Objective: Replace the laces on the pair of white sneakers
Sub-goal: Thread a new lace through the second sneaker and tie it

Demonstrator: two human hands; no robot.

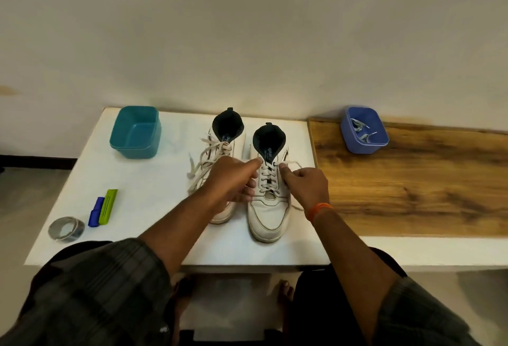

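Left hand [233, 178] and right hand [305, 183] each pinch lace [268, 178] at top eyelets of right sneaker [270, 208], mid-desk [154, 180]. Step: unlacing. Next: draw lace out eyelet by eyelet.

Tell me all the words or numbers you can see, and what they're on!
Left sneaker, tongue: blue print, too blurred to read.
Right sneaker, tongue: blue print, also too blurred to read.
Nothing readable on the teal tub, blue tub, tape roll or green and blue tools.
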